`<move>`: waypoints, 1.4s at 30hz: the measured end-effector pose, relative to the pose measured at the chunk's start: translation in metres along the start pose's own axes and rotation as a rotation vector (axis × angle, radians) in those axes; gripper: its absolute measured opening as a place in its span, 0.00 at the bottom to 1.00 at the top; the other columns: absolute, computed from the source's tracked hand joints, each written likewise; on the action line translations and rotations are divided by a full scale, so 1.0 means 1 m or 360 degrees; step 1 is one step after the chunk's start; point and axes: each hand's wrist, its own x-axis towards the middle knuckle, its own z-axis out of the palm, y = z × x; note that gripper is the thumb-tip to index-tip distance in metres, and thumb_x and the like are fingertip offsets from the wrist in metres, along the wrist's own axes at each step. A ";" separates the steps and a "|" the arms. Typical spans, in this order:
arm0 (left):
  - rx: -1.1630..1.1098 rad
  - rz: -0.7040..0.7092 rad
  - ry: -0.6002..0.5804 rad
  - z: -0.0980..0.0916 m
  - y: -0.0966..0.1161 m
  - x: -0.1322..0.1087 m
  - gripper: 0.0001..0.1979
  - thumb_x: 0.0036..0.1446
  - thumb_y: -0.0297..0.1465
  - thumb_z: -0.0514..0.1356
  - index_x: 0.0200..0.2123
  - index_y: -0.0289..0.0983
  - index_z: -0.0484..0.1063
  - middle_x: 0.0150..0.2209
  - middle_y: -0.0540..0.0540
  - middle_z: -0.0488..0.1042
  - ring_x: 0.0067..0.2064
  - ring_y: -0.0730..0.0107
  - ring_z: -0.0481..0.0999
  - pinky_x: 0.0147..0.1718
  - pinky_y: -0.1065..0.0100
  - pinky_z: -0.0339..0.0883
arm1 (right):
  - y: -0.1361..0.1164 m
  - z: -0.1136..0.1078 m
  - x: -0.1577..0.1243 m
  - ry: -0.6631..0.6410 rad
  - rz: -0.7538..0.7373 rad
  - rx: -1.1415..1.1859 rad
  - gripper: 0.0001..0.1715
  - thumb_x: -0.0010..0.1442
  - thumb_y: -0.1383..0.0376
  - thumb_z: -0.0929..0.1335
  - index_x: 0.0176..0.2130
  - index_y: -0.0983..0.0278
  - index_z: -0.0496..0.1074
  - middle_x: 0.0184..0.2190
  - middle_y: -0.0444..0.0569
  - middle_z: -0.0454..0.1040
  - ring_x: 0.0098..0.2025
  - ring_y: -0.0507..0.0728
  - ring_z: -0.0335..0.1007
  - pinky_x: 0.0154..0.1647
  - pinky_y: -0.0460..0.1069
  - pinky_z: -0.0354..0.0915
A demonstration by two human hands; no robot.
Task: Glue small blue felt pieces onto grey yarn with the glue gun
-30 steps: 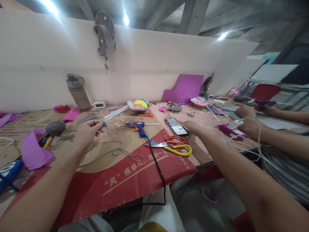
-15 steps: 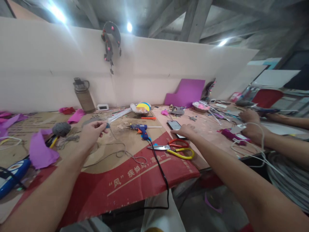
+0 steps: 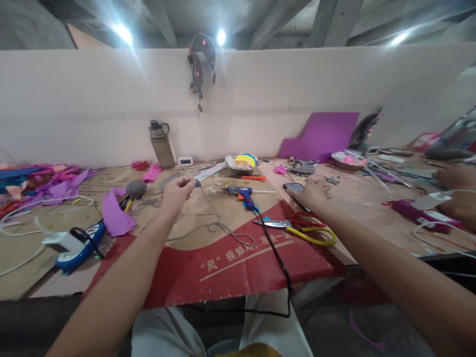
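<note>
My left hand (image 3: 177, 194) is closed in a pinch on a small blue-grey piece (image 3: 197, 183), too small to identify further. Grey yarn (image 3: 213, 225) trails from near it across the cardboard. My right hand (image 3: 314, 193) is at a smartphone (image 3: 293, 187), its thumb over the screen and its other fingers spread toward the right. Between my hands lies a blue hot glue gun (image 3: 243, 195) with a clear glue stick in its back. Scissors (image 3: 293, 226) with one red and one yellow handle lie just below the phone.
A black cord (image 3: 277, 253) runs from the glue gun over the table edge. A yarn ball (image 3: 136, 189), purple felt (image 3: 116, 213), a blue power strip (image 3: 82, 250) and a bottle (image 3: 161, 146) stand left. A co-worker's blurred hand (image 3: 455, 181) is at the far right.
The view has turned left, so things appear farther right. My left hand keeps its pinch on the small piece. My right hand stays at the phone, its thumb nearer the screen's right side.
</note>
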 end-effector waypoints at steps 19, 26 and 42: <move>-0.0093 0.0200 0.0059 0.011 -0.010 -0.003 0.07 0.49 0.35 0.63 0.28 0.36 0.73 0.19 0.54 0.66 0.19 0.78 0.61 0.19 0.73 0.55 | -0.177 0.021 -0.136 -0.0475 -0.0911 0.1806 0.06 0.55 0.64 0.66 0.29 0.63 0.63 0.25 0.40 0.64 0.28 0.50 0.59 0.32 0.47 0.57; -0.0550 -0.0006 0.0016 0.020 -0.005 -0.009 0.07 0.46 0.32 0.65 0.27 0.35 0.71 0.19 0.53 0.67 0.20 0.79 0.64 0.22 0.73 0.61 | -0.181 0.020 -0.136 -0.0535 -0.0877 0.1820 0.11 0.55 0.63 0.66 0.23 0.64 0.63 0.21 0.39 0.62 0.26 0.49 0.56 0.31 0.46 0.55; -0.0820 -0.0376 -0.0108 0.022 0.004 -0.013 0.07 0.42 0.29 0.66 0.27 0.33 0.73 0.22 0.51 0.70 0.23 0.80 0.68 0.23 0.76 0.65 | -0.182 0.029 -0.124 -0.0581 -0.0758 0.1867 0.13 0.54 0.58 0.64 0.25 0.65 0.68 0.21 0.40 0.63 0.25 0.49 0.55 0.29 0.45 0.53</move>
